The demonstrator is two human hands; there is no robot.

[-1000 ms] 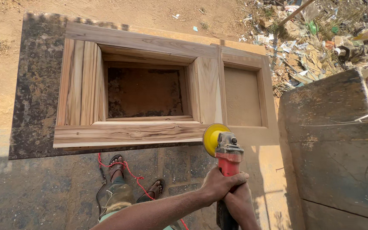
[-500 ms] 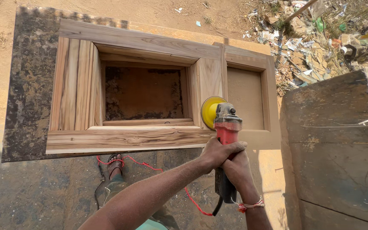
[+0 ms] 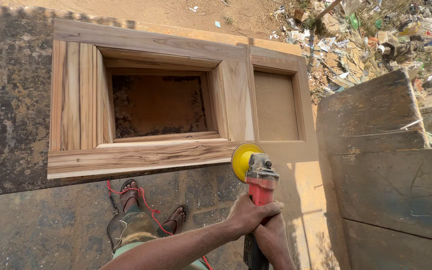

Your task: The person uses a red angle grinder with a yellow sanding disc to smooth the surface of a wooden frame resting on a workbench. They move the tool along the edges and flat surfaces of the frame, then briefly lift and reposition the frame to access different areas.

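Note:
I hold a red angle grinder (image 3: 259, 190) with a yellow sanding disc (image 3: 242, 159) in both hands. My left hand (image 3: 248, 216) wraps the red body from the left. My right hand (image 3: 272, 240) grips the rear handle just below it. The disc sits at the lower right corner of a wooden window frame (image 3: 141, 155), which lies flat with an open rectangular hole in its middle. Whether the disc touches the wood is unclear.
A dark board (image 3: 18, 125) lies under the frame on sandy ground. Large dark wooden planks (image 3: 391, 175) stand at the right. A red cord (image 3: 143, 202) runs past my sandalled feet (image 3: 130, 192). Scattered rubbish (image 3: 371, 40) covers the top right.
The grinder and both hands moved down and slightly right, away from the frame's right stile toward its lower right corner. The view shifted so my feet show again.

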